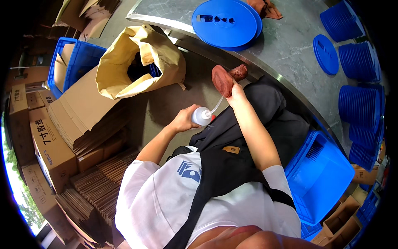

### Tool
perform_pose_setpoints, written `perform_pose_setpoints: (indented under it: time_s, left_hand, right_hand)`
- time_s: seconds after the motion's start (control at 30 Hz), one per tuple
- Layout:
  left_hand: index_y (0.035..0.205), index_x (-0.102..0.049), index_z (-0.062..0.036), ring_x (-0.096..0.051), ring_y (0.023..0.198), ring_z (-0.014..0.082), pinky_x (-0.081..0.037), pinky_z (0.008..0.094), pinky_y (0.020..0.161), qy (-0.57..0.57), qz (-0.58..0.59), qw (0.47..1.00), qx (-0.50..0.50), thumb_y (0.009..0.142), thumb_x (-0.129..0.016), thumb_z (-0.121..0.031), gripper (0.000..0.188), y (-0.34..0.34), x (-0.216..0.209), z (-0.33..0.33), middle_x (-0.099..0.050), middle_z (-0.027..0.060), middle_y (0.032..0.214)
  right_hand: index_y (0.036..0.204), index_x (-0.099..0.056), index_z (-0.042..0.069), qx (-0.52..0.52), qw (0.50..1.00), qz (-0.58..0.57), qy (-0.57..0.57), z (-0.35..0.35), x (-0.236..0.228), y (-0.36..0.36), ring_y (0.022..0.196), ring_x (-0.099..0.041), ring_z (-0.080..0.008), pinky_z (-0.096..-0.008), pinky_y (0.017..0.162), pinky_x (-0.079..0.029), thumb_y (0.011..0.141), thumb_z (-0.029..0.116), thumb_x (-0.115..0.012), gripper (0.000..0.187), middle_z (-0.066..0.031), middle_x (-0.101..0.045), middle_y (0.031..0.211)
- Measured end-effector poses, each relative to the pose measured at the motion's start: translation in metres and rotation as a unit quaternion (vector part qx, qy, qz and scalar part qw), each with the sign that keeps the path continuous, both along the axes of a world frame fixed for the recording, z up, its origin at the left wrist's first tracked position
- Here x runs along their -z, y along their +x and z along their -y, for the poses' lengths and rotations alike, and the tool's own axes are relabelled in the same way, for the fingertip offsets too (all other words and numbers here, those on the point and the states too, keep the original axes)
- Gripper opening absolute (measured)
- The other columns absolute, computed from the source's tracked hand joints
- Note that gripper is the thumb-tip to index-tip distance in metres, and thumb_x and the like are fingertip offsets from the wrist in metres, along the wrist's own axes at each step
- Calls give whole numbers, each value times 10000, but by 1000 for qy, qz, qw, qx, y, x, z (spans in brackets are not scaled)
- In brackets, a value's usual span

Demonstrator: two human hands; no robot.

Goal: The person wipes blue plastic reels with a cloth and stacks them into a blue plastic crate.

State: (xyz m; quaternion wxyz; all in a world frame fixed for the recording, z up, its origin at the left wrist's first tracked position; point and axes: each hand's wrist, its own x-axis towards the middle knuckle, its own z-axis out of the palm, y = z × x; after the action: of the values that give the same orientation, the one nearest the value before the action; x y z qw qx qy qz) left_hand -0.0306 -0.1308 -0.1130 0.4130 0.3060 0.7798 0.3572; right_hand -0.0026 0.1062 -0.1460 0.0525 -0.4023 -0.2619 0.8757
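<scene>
At far left, brown cardboard cartons (45, 141) stand stacked, with bundles of flattened cardboard (89, 110) piled beside and below them. A blue crate (78, 60) behind holds more flat cardboard. Just right of it, an open tan paper sack (141, 62) leans on the flattened stack, its mouth dark inside.

The left hand (184, 118) is closed around a small white squeeze bottle (202, 115), held over the lap. The bottle's thin, curved nozzle tube (216, 106) rises to the right and ends at the rag. The right hand (236, 90) is raised just beyond, fingers clamped on a reddish-brown rag (224, 79), which is bunched into a wad, sits above the fingertips and lies close against the metal edge of the surface (286, 50). The two hands are near each other but not touching, joined only by bottle tube and rag.

A dark apron (265, 116) covers the person's lap below both hands.

On the grey surface, a large blue reel (226, 23) lies flat at top centre, with a second brown cloth (265, 8) just beside it. Further right lies a single small blue disc (325, 54), then several stacks of blue discs (358, 101) along the right rim. Below the surface edge at lower right stands an empty blue bin (319, 174).
</scene>
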Motion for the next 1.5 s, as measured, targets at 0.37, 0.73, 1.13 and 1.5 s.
perform_pose_setpoints:
  time_s: [0.37, 0.73, 1.13, 1.5]
  left_hand:
    - [1197, -506, -96, -582, 1061, 332, -462, 393, 906, -9, -18, 998, -59, 572, -841, -188, 715, -29, -5, -21, -624, 148, 1094]
    - [1179, -510, -94, -577, 1054, 352, -464, 407, 904, -46, -18, 998, -33, 570, -846, -179, 700, -13, 7, 2, -623, 157, 1084]
    - [1191, -510, -78, -589, 1050, 315, -462, 384, 901, 7, -41, 999, -20, 574, -830, -116, 697, -12, -15, -20, -623, 148, 1081]
    - [1203, -492, -78, -583, 1068, 258, -459, 358, 933, 15, -52, 987, -152, 552, -849, -102, 742, 0, -53, 1, -605, 109, 1128]
  right_hand:
    - [1120, -584, -5, 26, 999, -12, -18, 1, -2, 1, 1005, -612, -165, -311, 882, -498, 912, 245, -589, 325, -75, -621, 1119]
    - [1275, -495, 29, 7, 995, -82, -63, -5, 5, -4, 1182, -527, -167, -321, 1019, -427, 962, 245, -477, 380, -58, -514, 1322]
    - [1268, -492, 30, 8, 998, -35, -58, -2, -5, -2, 1176, -522, -177, -339, 1015, -429, 936, 247, -526, 398, -68, -532, 1289]
    - [1295, -474, 55, 11, 998, -29, -59, 1, -28, 5, 1215, -488, -184, -362, 1033, -404, 962, 271, -470, 398, -78, -507, 1318]
